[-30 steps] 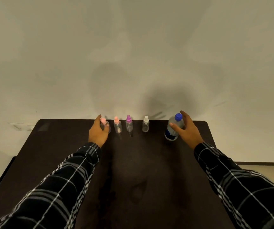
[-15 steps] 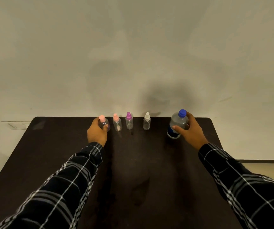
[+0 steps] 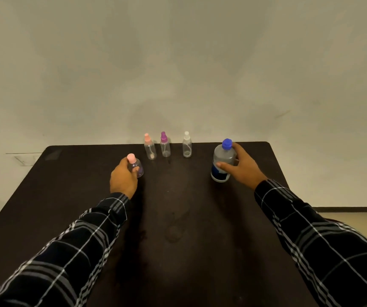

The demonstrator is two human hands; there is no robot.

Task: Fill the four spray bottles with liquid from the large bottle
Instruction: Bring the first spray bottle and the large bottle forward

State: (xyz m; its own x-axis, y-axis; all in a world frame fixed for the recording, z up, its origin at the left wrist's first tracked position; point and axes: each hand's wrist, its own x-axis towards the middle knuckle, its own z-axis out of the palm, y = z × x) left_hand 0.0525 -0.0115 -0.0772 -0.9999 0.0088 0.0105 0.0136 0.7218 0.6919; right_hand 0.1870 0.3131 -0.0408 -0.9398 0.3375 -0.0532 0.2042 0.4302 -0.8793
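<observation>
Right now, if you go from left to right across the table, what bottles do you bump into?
Pink-capped spray bottle in the left hand → peach-capped spray bottle → purple-capped spray bottle → white-capped spray bottle → large bottle in the right hand.

The scene is dim and warm-toned, with soft, even light that seems to come from above and behind the camera. Broad, faint shadows smudge the pale wall (image 3: 178, 63) just above the far edge of the dark table (image 3: 178, 218), which swallows most detail and shows only weak sheen near its middle. No harsh glare appears. The wide-angle lens bends the table edges outward and stretches the plaid sleeves (image 3: 324, 244) at the lower corners. The picture is slightly soft overall, and the small bottles (image 3: 166, 145) look a little hazy.
</observation>
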